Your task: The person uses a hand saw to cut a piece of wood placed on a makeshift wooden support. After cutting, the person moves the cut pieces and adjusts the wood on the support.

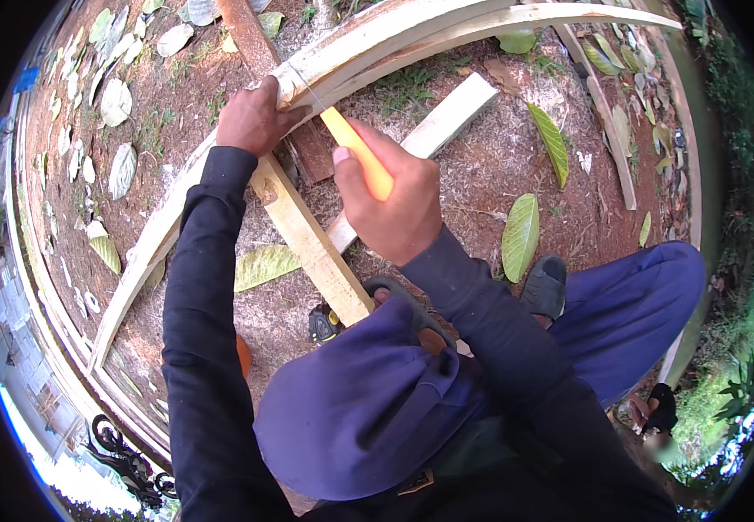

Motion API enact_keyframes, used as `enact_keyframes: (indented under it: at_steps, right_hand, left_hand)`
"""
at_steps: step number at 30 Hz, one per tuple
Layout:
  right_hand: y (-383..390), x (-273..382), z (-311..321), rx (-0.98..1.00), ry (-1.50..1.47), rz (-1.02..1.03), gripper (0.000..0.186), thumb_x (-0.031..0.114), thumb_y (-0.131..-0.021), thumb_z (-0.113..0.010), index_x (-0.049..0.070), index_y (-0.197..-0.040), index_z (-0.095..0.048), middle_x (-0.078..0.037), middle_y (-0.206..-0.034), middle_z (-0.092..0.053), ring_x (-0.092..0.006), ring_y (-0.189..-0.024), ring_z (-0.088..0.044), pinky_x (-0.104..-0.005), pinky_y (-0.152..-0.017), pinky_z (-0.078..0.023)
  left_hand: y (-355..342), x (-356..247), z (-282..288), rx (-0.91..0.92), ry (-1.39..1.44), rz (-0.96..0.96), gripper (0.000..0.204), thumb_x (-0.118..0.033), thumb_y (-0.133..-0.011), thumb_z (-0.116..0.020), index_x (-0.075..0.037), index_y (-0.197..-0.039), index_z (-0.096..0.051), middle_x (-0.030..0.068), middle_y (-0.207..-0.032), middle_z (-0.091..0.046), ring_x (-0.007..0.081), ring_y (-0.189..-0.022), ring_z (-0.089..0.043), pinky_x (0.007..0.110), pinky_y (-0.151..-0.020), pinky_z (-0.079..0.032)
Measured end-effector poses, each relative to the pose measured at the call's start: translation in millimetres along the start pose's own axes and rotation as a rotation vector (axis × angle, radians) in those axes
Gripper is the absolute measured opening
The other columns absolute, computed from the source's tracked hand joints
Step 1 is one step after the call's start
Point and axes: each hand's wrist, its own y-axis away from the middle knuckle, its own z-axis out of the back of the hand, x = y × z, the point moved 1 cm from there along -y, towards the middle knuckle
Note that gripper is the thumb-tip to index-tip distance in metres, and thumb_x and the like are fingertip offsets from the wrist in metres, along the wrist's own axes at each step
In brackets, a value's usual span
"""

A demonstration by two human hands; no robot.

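Observation:
My right hand (399,196) is closed round the orange handle of a handsaw (353,150). Seen nearly edge-on, its thin blade shows only as a fine line across the end of a pale wooden beam (394,42). My left hand (253,117) grips that beam's end, just left of the blade, with its fingertips partly hidden. Beneath this spot pass a reddish-brown board (249,35) and a yellowish wood piece (312,239) that runs back toward my knee. Another pale length of wood (451,113) lies slantwise on the ground behind my right hand.
A black and yellow tape measure (323,323) lies near my knee, with an orange object (243,355) partly hidden by my left sleeve. Large leaves (520,237) are scattered over the soil. Long timbers (599,113) lie at the right. A motorcycle (125,461) stands at lower left.

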Motion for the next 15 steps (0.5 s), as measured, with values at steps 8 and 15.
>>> enact_keyframes:
  at_steps: [8, 15]
  right_hand:
    - [82, 22, 51, 0.041, 0.062, -0.021, 0.042, 0.007, -0.094, -0.062, -0.006, -0.134, -0.062, -0.023, -0.101, -0.075, -0.0307, -0.09, -0.078, -0.0364, -0.079, -0.061]
    - [31, -3, 17, 0.004, 0.091, 0.04, 0.038, 0.013, -0.097, -0.064, -0.009, -0.128, -0.065, -0.019, -0.089, -0.072, -0.0186, -0.075, -0.07, -0.0322, -0.069, -0.056]
  left_hand:
    - [-3, 8, -5, -0.006, -0.007, -0.023, 0.059, -0.058, -0.087, -0.076, -0.002, -0.091, -0.056, 0.0267, -0.077, -0.069, 0.0447, -0.076, -0.071, 0.054, -0.071, -0.056]
    - [-4, 2, 0, 0.037, 0.0, 0.04, 0.062, -0.06, -0.086, -0.076, -0.002, -0.095, -0.058, 0.0267, -0.08, -0.069, 0.0454, -0.08, -0.071, 0.054, -0.074, -0.056]
